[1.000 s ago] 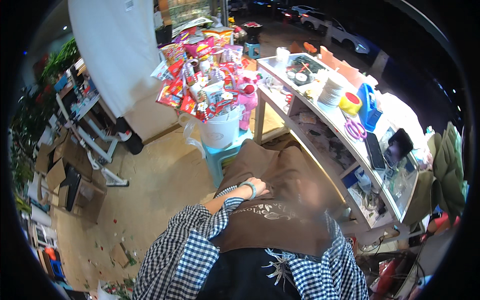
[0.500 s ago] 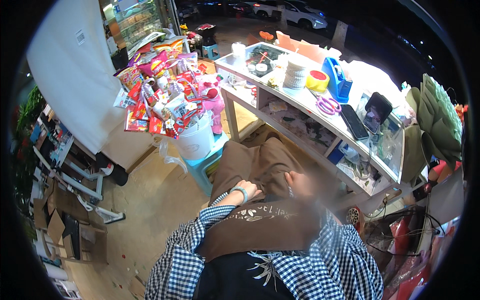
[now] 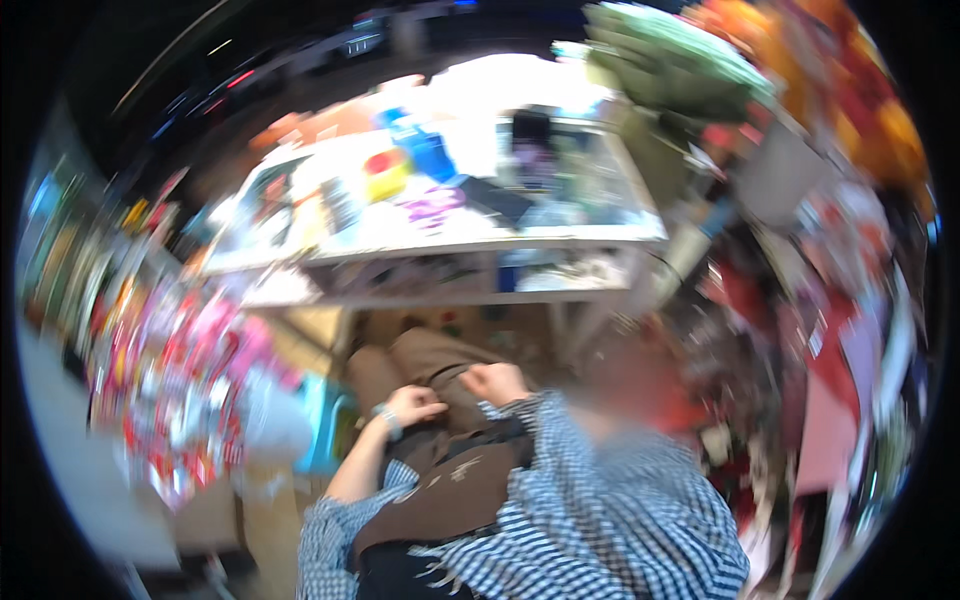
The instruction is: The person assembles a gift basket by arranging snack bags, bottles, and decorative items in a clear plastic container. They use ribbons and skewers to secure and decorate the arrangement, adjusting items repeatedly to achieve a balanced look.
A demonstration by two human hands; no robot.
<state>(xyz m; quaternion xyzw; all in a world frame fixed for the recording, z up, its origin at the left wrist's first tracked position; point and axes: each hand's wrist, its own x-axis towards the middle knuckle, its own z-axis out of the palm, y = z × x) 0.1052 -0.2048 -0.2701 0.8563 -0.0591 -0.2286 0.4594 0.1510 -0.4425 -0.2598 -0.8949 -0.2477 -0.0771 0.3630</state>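
The left hand (image 3: 415, 403) and right hand (image 3: 495, 381) rested curled on the brown apron (image 3: 455, 480) at six o'clock. A cluttered white table (image 3: 440, 235) stood blurred at twelve o'clock.

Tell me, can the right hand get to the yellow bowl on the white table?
Probably not from there: the right hand rests at the lap, and the yellow bowl sits far back on the table. Blur limits certainty.

Two hands (image 3: 415, 404), one table (image 3: 450, 240)

Heavy motion blur, fisheye-bent dark rim, bright glare on the worktop (image 3: 440, 225)
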